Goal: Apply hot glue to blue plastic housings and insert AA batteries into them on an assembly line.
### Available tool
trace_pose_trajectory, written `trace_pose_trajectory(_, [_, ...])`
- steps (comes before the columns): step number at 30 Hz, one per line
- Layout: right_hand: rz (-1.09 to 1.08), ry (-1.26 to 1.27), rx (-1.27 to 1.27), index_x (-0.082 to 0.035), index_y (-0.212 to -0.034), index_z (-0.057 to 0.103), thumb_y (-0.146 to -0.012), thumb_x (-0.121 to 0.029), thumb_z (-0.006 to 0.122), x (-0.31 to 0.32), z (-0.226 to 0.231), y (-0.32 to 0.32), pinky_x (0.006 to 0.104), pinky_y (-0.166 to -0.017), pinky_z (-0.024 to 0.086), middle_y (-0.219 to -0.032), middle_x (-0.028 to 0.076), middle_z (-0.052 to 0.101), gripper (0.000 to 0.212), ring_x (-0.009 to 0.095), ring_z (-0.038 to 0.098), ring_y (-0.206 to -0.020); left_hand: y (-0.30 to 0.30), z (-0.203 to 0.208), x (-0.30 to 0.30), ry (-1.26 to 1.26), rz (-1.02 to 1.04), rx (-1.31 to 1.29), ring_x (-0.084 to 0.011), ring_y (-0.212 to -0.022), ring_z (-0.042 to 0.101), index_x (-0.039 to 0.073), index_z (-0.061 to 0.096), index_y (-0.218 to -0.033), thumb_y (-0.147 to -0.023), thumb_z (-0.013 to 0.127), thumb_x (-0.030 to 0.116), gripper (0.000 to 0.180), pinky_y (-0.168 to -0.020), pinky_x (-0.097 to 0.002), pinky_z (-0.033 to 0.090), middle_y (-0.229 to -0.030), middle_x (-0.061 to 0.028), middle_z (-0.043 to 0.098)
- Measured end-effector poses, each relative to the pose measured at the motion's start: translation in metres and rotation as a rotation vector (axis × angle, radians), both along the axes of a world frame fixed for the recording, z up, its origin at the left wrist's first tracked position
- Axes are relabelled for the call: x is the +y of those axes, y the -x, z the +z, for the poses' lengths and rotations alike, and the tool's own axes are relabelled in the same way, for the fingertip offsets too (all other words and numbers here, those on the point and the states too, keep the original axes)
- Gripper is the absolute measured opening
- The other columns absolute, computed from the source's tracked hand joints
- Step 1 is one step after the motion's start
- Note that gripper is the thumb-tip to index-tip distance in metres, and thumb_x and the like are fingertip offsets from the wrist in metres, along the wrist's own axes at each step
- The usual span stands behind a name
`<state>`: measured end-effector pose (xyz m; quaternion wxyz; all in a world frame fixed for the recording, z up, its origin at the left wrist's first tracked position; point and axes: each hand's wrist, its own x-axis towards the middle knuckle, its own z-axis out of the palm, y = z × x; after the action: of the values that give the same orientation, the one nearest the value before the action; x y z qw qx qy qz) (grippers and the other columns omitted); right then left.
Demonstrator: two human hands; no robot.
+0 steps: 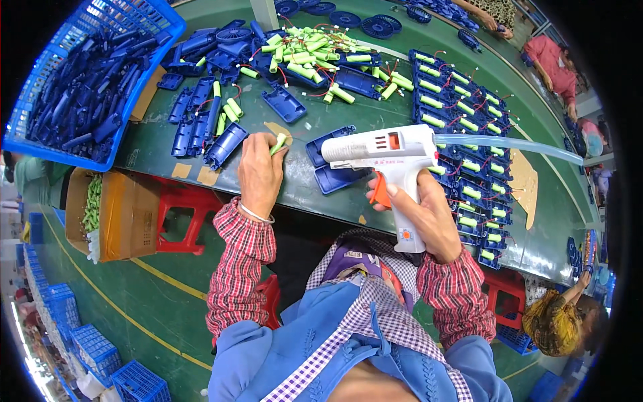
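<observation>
Left hand (260, 167) pinches a green battery cell (278, 143), right hand (434, 218) grasps the white glue gun (385, 149); one should aim it steadily into the blue plastic shell (338, 178).

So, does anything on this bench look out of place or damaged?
The green tabletop shows ragged tan patches, the largest at right; whether worn or stuck on, I can't tell. The loose heap of green cells at the back looks messy beside the rowed cells at right.
</observation>
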<state>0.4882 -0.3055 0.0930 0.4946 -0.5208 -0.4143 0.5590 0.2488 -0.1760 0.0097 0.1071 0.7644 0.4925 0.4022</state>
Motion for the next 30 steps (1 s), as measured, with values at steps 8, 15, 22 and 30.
trace_pose_trajectory(8, [0.001,0.046,-0.115,0.003,-0.119,0.049,-0.096,-0.017,0.060,-0.003,0.000,-0.003,0.0282,-0.074,0.050,-0.098,0.009,0.063,0.032,0.013,0.061,-0.080,0.003,-0.013,0.005,-0.067,0.087,0.149,-0.0370,-0.088,0.058,-0.003,0.061,-0.095,-0.084,0.067,0.006,0.016,-0.076,-0.0452,0.048,-0.092,-0.0185,0.061])
trace_pose_trajectory(15, [-0.040,0.004,-0.015,0.006,-0.128,0.045,-0.094,-0.008,0.062,-0.008,0.006,-0.006,0.0309,-0.079,0.057,-0.107,0.013,0.064,0.040,0.018,0.066,-0.093,-0.015,0.047,-0.002,0.398,-0.243,-0.661,-0.0108,-0.090,0.059,-0.004,0.061,-0.108,-0.094,0.060,0.004,0.016,-0.079,-0.0244,0.047,-0.095,-0.0067,0.063])
trace_pose_trajectory(22, [-0.016,0.057,-0.245,0.006,-0.124,0.049,-0.094,-0.011,0.063,-0.011,0.014,-0.001,0.0311,-0.080,0.055,-0.103,0.012,0.067,0.037,0.018,0.066,-0.094,-0.130,0.156,0.003,-0.464,-1.067,-0.173,-0.0315,-0.091,0.055,0.000,0.068,-0.084,-0.074,0.062,0.007,0.014,-0.077,-0.0428,0.047,-0.092,-0.0158,0.063])
trace_pose_trajectory(30, [0.002,-0.045,-0.359,0.009,-0.120,0.052,-0.090,-0.011,0.067,-0.014,0.017,-0.007,0.0308,-0.081,0.051,-0.102,0.015,0.067,0.039,0.018,0.066,-0.093,-0.177,0.209,-0.013,-0.081,-1.332,0.279,-0.0359,-0.085,0.069,-0.006,0.070,-0.087,-0.078,0.061,0.010,0.021,-0.077,-0.0433,0.054,-0.085,-0.0232,0.069])
